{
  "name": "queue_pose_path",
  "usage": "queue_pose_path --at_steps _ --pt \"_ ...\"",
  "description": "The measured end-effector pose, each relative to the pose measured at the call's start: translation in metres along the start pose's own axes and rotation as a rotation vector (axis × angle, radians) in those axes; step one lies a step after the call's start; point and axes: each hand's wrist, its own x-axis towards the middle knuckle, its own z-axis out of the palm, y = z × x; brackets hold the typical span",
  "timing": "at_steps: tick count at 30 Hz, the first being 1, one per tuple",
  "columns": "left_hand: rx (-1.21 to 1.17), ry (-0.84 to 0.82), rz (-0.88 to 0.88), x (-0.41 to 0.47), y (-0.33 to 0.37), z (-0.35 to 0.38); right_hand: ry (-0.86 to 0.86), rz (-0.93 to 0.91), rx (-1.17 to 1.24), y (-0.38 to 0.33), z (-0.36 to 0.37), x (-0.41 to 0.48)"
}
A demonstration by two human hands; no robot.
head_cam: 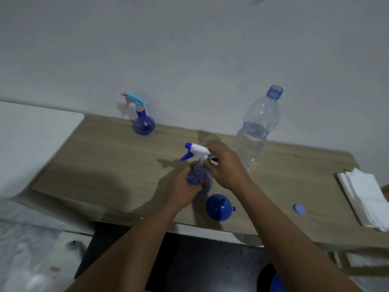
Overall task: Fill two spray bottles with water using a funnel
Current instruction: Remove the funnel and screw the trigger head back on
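Left hand [182,191] clamps its fingers round the spray bottle [196,175]; right hand [228,170] fingers grip its white head [199,149]. Probably the head-twisting step; next needs steady turning.

A light brown wood-grain tabletop [105,157] runs left to right against a plain white wall [189,49]. On its right end lies a stack of folded white paper napkins [366,199]. A flat white surface with a rounded corner [31,140] sits just beside the table's left end. Below the near edge shows a dark speckled surface [200,260].
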Motion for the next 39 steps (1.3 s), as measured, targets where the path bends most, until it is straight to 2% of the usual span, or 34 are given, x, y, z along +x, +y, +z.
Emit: queue_pose_path --at_steps 3,6,10,16,18,22,28,34,39 --pt "0.007 0.017 0.027 0.003 -0.004 0.003 -0.032 0.018 -0.099 0.000 0.002 0.005" --pt "0.025 0.025 0.025 0.008 -0.015 0.003 0.002 0.048 -0.068 0.004 0.007 0.003" --pt "0.004 0.030 0.026 0.005 -0.011 0.001 0.063 0.031 0.114 0.010 0.016 -0.010" --pt "0.025 0.051 0.013 0.009 -0.019 0.000 0.192 0.255 0.313 0.008 0.035 -0.011" --pt "0.030 0.066 0.020 0.008 -0.019 0.001 0.224 0.261 0.347 0.008 0.040 -0.014" --pt "-0.027 0.041 0.045 0.008 -0.017 0.000 0.250 0.156 0.338 0.012 0.046 -0.023" --pt "0.059 0.091 0.046 0.012 -0.027 0.001 0.275 0.299 0.421 0.006 0.044 -0.019" --pt "0.025 0.050 0.102 0.010 -0.021 -0.001 0.256 0.212 0.346 0.006 0.047 -0.020" --pt "0.041 0.059 0.084 0.011 -0.023 -0.003 0.279 0.311 0.363 0.006 0.046 -0.015"
